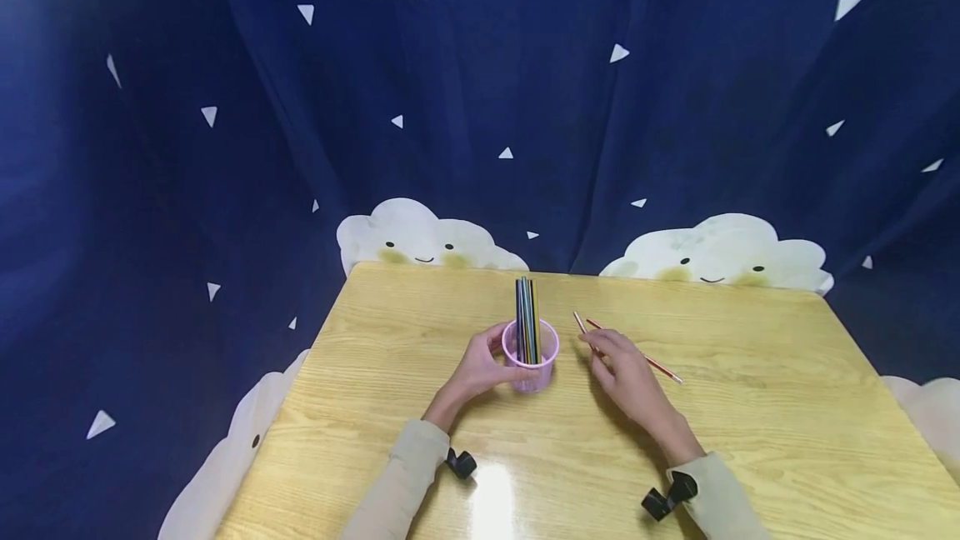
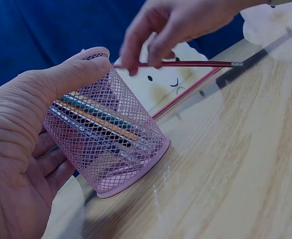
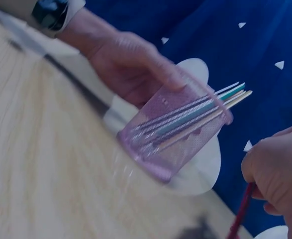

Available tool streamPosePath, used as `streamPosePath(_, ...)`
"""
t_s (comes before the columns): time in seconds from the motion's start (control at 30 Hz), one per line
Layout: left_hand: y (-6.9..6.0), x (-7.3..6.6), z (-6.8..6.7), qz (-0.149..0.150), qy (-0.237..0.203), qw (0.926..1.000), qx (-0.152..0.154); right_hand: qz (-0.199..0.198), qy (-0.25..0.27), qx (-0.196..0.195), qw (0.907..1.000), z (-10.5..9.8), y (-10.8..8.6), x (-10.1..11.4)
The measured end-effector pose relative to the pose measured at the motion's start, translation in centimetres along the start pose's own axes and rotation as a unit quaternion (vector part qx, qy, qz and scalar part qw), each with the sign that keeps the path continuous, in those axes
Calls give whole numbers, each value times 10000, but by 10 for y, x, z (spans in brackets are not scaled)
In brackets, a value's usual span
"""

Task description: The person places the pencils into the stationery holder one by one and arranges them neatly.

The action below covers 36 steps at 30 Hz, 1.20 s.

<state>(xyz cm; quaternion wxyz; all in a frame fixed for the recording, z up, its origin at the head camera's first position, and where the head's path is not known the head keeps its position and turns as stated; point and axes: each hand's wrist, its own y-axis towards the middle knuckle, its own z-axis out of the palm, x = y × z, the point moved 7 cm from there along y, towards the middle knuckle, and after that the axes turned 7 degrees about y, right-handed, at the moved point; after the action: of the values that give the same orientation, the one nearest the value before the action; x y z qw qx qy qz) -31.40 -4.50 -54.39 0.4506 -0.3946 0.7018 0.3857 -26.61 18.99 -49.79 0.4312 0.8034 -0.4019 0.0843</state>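
Observation:
My left hand (image 1: 483,365) grips a pink mesh pencil cup (image 2: 111,134), thumb across the near side by the rim and fingers behind. Several slim pencils (image 1: 527,315) in dark, blue, green and yellow tones lean inside and rise above the rim. To the right of the cup, my right hand (image 1: 626,373) pinches a red pencil (image 2: 200,63) with thumb and fingertips, its pale end pointing away from the cup. A second red pencil (image 2: 185,92) lies on the table below that hand. The cup's base seems to stand on the wood.
The wooden table (image 1: 750,407) reaches back to a dark blue curtain (image 1: 465,90) printed with clouds and white triangles. A black camera mount (image 1: 461,463) sits on the left wrist, and another (image 1: 667,497) on the right.

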Motion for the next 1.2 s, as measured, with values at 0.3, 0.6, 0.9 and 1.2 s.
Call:
streamPosePath(0.3,0,-2,0,13,36,10000,-4,-189,691,-751,9946,-16,22,18)
streamPosePath(0.6,0,-2,-1,-20,27,10000,-32,-614,845,-1366,9851,-34,47,37)
streamPosePath(0.9,1,0,-1,-83,35,10000,-31,-731,1032,-1785,9758,-48,76,59)
streamPosePath(1.2,1,-1,-1,-88,26,10000,10,-712,1401,-2136,9642,-54,101,102)
